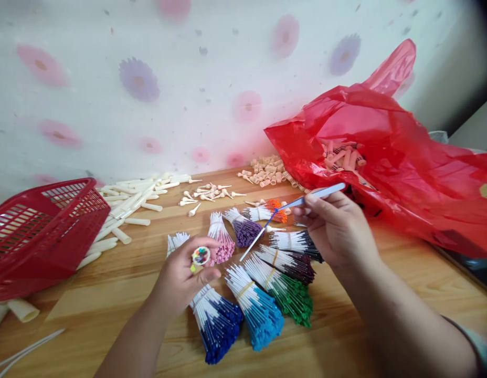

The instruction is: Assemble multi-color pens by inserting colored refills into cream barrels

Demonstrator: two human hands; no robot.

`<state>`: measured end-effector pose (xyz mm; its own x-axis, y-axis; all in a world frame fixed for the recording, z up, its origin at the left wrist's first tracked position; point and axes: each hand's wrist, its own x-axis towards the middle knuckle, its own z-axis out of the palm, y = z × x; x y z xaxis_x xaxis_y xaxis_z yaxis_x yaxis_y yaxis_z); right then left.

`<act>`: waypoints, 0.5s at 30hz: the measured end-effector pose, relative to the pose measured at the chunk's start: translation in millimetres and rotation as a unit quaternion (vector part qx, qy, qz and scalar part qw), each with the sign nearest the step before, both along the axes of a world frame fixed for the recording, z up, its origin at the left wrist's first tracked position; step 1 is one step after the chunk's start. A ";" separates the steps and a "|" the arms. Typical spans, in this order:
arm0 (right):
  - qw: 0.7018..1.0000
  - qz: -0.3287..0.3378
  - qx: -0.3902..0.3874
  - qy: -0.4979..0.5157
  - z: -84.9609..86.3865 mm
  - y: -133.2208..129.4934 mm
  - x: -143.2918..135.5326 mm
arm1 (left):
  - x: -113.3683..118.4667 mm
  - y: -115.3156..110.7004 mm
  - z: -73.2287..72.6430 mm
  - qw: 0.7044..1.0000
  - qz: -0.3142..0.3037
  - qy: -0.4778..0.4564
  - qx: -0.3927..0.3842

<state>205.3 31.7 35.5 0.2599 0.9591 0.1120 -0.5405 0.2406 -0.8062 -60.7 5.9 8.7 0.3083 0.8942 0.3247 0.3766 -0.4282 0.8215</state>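
My left hand [188, 270] is closed around a small round piece [200, 255] whose open end shows several colours. My right hand [334, 226] pinches light-coloured tweezers [326, 192]. At the tweezers' tip is a thin stick [253, 242], blue at its upper end and white below, slanting down towards my left hand without touching it. Beneath and around both hands lie banded bundles of sticks, among them a dark blue bundle [220, 328], a light blue bundle [259, 315], a green bundle [288, 294], a purple bundle [243, 228] and a pink bundle [221, 241].
A red basket [42, 236] stands at the left beside cream tubes [129, 199]. Small pointed pieces [210, 193] and slotted pieces [269, 170] lie at the back. A red plastic bag [389, 136] at the right holds pink cylinders [341, 156]. White strips [29, 347] lie front left.
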 end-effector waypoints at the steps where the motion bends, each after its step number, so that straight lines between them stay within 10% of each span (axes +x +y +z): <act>1: 1.000 0.011 -0.014 0.008 -4.1 1.8 -3.6 | 1.3 -1.0 0.0 1.000 0.008 -0.011 -0.003; 15: 0.997 0.062 -0.048 0.011 -10.5 -3.0 -26.2 | 30.3 -12.9 1.8 0.999 -0.031 0.010 -0.026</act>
<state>179.1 28.6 24.9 0.1399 0.9901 0.0145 -0.5797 0.0938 -0.8094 -30.4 -7.0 10.5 0.3695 0.8888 0.2711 0.3670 -0.4076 0.8362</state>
